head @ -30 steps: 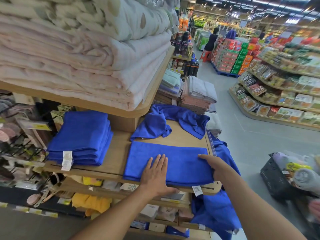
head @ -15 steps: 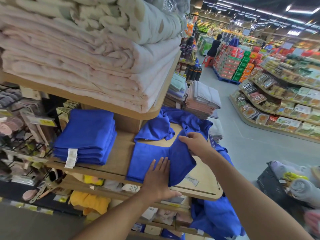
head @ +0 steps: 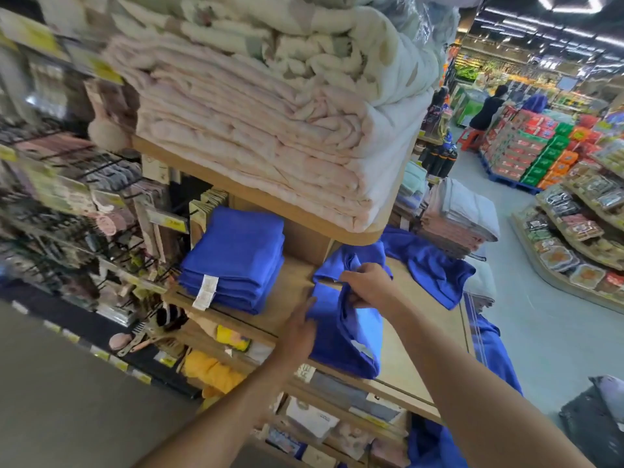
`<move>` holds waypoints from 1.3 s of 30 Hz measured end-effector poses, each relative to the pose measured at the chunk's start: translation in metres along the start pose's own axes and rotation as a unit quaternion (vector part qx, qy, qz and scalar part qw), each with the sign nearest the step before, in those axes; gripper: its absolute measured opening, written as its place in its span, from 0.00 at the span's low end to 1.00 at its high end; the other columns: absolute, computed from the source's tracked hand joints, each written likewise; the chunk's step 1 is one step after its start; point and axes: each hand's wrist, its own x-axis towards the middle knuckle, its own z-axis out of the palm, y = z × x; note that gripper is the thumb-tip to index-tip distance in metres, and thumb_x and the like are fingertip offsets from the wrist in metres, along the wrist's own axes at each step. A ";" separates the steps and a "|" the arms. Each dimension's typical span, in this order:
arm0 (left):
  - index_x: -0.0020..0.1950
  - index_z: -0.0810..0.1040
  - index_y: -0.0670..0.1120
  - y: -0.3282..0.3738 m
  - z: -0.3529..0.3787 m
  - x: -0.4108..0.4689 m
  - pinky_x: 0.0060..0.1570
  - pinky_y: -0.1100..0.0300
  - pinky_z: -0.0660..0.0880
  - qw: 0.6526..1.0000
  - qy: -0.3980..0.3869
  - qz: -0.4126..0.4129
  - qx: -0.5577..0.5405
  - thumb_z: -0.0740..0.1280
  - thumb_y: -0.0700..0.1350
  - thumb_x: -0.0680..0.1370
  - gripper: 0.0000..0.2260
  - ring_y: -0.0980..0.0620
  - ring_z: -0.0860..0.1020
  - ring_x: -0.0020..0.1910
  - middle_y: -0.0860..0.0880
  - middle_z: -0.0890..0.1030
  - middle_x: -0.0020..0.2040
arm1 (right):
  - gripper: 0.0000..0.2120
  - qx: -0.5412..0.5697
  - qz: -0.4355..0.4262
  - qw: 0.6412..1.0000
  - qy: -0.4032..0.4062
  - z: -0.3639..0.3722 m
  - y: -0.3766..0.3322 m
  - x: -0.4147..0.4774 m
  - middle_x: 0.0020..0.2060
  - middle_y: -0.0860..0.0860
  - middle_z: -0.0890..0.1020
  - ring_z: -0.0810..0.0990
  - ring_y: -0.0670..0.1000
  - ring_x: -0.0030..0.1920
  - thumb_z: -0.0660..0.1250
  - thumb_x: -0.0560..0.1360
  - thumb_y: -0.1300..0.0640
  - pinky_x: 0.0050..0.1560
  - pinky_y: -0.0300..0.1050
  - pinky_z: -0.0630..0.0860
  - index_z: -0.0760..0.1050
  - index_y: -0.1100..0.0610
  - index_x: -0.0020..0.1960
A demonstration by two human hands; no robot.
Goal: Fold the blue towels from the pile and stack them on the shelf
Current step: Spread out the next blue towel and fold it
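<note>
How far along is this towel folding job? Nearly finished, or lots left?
Done: a folded stack of blue towels sits on the shelf. In hand: the right hand grips a half-folded towel while the left hand rests against its left edge. Left: crumpled blue towels lie behind it, and more blue cloth hangs off the shelf's right end.

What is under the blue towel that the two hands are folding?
The blue towel lies on the wooden shelf, whose bare board shows on both sides of it. The cloth covers the board directly beneath, so anything else there cannot be seen.
</note>
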 end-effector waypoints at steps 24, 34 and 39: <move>0.83 0.51 0.42 -0.027 0.009 0.044 0.79 0.52 0.50 0.846 -0.003 0.101 0.523 0.53 0.59 0.84 0.33 0.47 0.54 0.81 0.42 0.55 0.82 | 0.24 0.172 0.192 0.966 0.025 0.013 0.118 -0.003 0.31 0.52 0.71 0.70 0.50 0.24 0.79 0.68 0.43 0.23 0.36 0.64 0.75 0.60 0.47; 0.83 0.50 0.50 -0.008 -0.008 0.033 0.74 0.58 0.63 0.991 -0.028 0.065 0.113 0.71 0.52 0.78 0.40 0.55 0.62 0.77 0.53 0.62 0.79 | 0.15 0.295 0.004 0.955 0.019 0.025 0.095 -0.040 0.49 0.54 0.87 0.87 0.57 0.50 0.75 0.72 0.63 0.55 0.63 0.82 0.80 0.55 0.57; 0.64 0.80 0.60 0.043 -0.047 0.014 0.54 0.58 0.78 0.974 -0.127 -0.076 -0.170 0.73 0.66 0.71 0.24 0.53 0.80 0.64 0.55 0.83 0.63 | 0.19 0.309 -0.088 0.945 -0.061 -0.007 0.062 -0.069 0.53 0.54 0.87 0.86 0.58 0.54 0.78 0.66 0.57 0.54 0.62 0.83 0.81 0.50 0.57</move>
